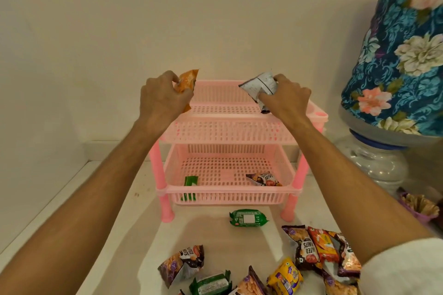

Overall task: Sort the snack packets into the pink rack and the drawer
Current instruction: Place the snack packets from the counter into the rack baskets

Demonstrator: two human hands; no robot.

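A pink two-tier rack point(230, 130) stands on the white counter. Over the left end of its top tier, my left hand point(160, 98) holds an orange snack packet point(187, 81). At the tier's right end my right hand point(285, 98) grips a silver-grey packet point(257, 87). The lower tier holds a green packet point(190, 181) on the left and a salted peanuts packet point(263, 179) on the right. A green packet point(248, 217) lies on the counter just in front of the rack. Several more packets point(311, 250) lie scattered nearer to me. No drawer is in view.
A water bottle under a blue floral cover point(398, 60) stands to the right of the rack on a clear base point(374, 163). A purple cup with rolled wafers point(419, 208) sits at the right edge. The wall is close behind the rack.
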